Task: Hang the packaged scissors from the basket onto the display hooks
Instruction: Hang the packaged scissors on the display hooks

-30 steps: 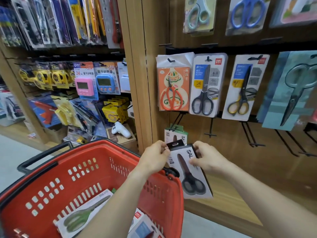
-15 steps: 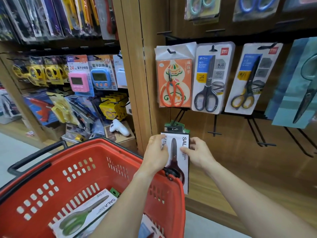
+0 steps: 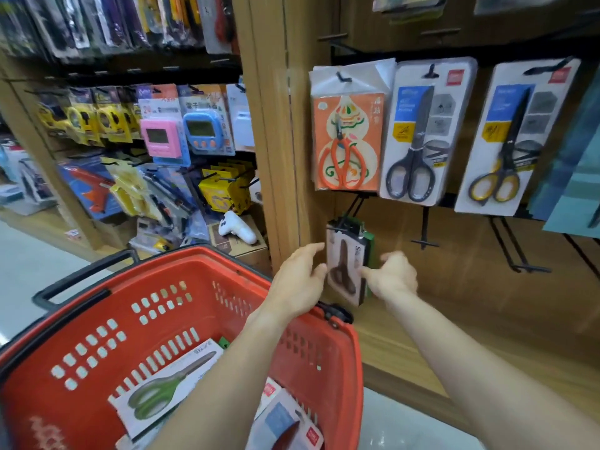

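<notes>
Below the orange-carded scissors pack [image 3: 346, 131] hanging on the wooden display wall [image 3: 454, 264], a white card pack holding dark-handled scissors [image 3: 344, 264] is hanging on a black wire hook [image 3: 341, 226], in front of green-edged packs already there. Left of that white pack, the left hand [image 3: 300, 280] is touching its edge with fingers loosely extended; right of it, the right hand [image 3: 391, 274] is reaching its fingertips to the other edge, fingers slightly curled. Whether either is pinching the card is unclear through the blur.

To finish this step well, I would judge that the card's hole should be pushed fully back along the hook, the pack squared flat against those behind it, and both hands released gently so it is not swinging.

Below and left of the white pack, a red perforated plastic basket [image 3: 97, 319] is holding a green-handled scissors pack [image 3: 168, 381] and more packs. Right of the white pack, empty black hooks [image 3: 425, 241] are waiting; far left, timers and tape measures are hanging on other shelving.
</notes>
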A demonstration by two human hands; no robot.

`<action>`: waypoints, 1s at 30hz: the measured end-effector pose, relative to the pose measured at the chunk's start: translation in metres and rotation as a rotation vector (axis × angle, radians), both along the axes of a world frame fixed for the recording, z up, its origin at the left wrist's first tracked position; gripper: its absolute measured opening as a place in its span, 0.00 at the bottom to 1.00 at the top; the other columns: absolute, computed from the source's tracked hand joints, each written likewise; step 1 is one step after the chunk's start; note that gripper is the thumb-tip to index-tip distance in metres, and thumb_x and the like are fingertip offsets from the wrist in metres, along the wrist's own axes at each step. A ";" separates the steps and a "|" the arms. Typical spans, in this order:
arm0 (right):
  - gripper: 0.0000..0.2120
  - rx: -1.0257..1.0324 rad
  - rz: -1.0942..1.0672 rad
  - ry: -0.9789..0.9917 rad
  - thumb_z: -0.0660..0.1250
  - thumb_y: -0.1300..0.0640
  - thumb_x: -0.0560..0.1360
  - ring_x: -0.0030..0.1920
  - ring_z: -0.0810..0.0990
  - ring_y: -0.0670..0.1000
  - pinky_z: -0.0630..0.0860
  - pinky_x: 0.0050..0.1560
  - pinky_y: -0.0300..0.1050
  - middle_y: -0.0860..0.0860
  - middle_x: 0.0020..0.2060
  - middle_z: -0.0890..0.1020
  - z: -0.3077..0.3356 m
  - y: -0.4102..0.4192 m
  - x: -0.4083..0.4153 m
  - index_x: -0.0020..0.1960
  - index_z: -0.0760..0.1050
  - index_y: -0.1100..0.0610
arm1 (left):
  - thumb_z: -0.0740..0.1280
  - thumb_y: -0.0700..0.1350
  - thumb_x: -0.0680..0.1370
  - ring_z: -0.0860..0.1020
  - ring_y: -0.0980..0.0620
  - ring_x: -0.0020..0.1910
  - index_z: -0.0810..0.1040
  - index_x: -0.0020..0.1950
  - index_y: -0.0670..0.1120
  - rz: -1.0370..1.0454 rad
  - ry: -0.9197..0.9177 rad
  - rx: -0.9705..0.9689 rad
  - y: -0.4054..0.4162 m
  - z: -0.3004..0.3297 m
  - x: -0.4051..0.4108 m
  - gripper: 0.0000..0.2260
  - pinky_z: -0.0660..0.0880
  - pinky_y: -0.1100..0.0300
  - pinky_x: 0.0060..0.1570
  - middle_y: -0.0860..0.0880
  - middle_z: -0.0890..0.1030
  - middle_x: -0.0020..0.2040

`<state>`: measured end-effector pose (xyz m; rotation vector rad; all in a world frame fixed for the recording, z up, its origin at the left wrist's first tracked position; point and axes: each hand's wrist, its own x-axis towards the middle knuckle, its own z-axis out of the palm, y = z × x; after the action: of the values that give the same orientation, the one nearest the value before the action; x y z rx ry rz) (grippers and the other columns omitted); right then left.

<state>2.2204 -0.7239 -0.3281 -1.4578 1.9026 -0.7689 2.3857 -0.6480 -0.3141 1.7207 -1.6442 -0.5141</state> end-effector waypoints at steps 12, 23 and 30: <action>0.10 -0.102 0.722 0.271 0.72 0.47 0.76 0.56 0.83 0.56 0.79 0.58 0.51 0.50 0.50 0.85 0.018 0.125 0.133 0.54 0.77 0.49 | 0.65 0.53 0.84 0.76 0.41 0.67 0.71 0.75 0.46 0.210 -0.474 0.273 0.100 -0.050 0.164 0.21 0.73 0.47 0.66 0.43 0.77 0.68; 0.16 0.420 0.586 0.123 0.68 0.58 0.81 0.62 0.82 0.59 0.79 0.62 0.48 0.58 0.63 0.81 -0.108 0.110 0.264 0.67 0.76 0.62 | 0.61 0.64 0.83 0.68 0.40 0.78 0.57 0.85 0.52 0.193 -0.412 0.924 0.105 -0.112 0.230 0.33 0.67 0.43 0.76 0.43 0.67 0.81; 0.20 0.527 0.510 -0.017 0.72 0.55 0.79 0.61 0.82 0.58 0.78 0.65 0.52 0.59 0.61 0.82 -0.145 0.102 0.296 0.67 0.75 0.64 | 0.63 0.58 0.84 0.66 0.39 0.79 0.53 0.85 0.60 0.084 -0.448 1.107 0.108 -0.113 0.252 0.32 0.68 0.42 0.75 0.47 0.62 0.84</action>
<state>2.5162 -0.6214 -0.4731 -1.4766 1.4618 -0.0340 2.6372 -0.5400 -0.4269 2.8423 -1.6701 -1.2173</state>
